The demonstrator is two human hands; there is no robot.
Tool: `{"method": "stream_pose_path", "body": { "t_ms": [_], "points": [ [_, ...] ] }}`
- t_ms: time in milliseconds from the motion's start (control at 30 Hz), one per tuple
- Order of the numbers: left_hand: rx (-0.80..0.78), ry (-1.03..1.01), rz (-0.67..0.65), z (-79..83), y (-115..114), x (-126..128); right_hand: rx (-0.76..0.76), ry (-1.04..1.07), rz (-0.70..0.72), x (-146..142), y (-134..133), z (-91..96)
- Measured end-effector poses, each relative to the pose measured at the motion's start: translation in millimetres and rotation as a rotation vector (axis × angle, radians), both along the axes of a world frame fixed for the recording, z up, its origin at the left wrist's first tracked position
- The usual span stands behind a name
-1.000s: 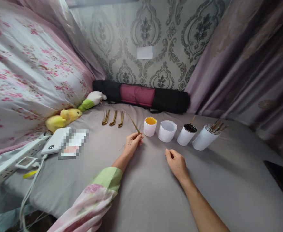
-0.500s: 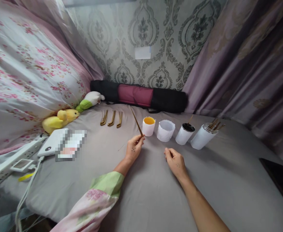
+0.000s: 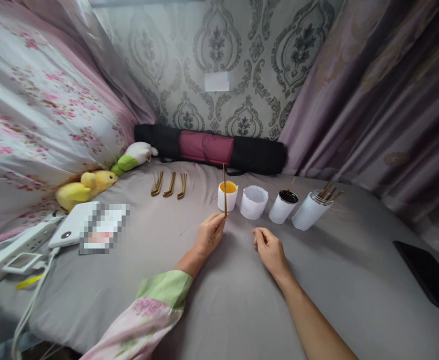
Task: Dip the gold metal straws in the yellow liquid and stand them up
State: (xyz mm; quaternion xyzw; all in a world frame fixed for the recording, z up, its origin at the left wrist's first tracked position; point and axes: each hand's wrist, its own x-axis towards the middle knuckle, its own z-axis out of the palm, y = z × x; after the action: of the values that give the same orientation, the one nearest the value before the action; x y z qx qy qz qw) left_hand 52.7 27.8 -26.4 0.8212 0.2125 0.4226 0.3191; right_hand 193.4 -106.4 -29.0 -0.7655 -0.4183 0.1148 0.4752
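Observation:
My left hand (image 3: 209,235) pinches the lower end of a thin brown-gold stick (image 3: 224,195), which points upright in front of the nearest white cup. That white cup (image 3: 223,202) has a yellow-orange inside. Beside it stand a wider white cup (image 3: 254,204), a white cup with a dark inside (image 3: 282,210) and a thin stick rising behind it, and a tilted-looking white jar (image 3: 309,215) with several brown sticks (image 3: 328,191). My right hand (image 3: 270,250) is loosely closed just above the grey sheet, below the wider cup, with nothing showing in its fingers.
Three small bundles of bent gold sticks (image 3: 169,186) lie on the grey sheet (image 3: 234,310). A black and maroon bag (image 3: 206,147) lies along the wall. Plush toys (image 3: 88,187), a white power bank (image 3: 77,222) and a power strip (image 3: 13,250) sit left; a black phone (image 3: 427,275) lies right.
The stick in my left hand has swung from leaning left to nearly upright, crossing in front of the yellow-orange cup. The view has shifted slightly; my right hand stays about where it was.

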Motion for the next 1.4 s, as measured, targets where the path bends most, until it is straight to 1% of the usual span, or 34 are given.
{"method": "stream_pose_path", "body": {
  "t_ms": [267, 667, 900, 1000, 1133, 1267, 1400],
  "points": [
    [0.215, 0.096, 0.007, -7.1, 1, -1, 0.068, 0.054, 0.012, 0, -1, -0.1],
    [0.503, 0.243, 0.013, -4.7, -3, -2, 0.186, 0.138, 0.004, -4, 0, 4.8],
    [0.608, 0.355, -0.022, 0.4, -8, -2, 0.211, 0.19, 0.032, -9, 2, 9.0],
    [0.649, 0.391, -0.03, 2.5, -9, -2, 0.217, 0.255, 0.042, -11, 2, 11.3],
    [0.691, 0.423, -0.034, 1.4, -10, -2, 0.213, 0.367, 0.04, -13, 3, 13.7],
    [0.712, 0.454, -0.039, 0.0, -10, -1, 0.24, 0.438, 0.065, -13, 4, 15.2],
    [0.723, 0.47, -0.05, 0.9, -11, 0, 0.26, 0.509, 0.053, -12, 3, 15.9]
  ]
}}
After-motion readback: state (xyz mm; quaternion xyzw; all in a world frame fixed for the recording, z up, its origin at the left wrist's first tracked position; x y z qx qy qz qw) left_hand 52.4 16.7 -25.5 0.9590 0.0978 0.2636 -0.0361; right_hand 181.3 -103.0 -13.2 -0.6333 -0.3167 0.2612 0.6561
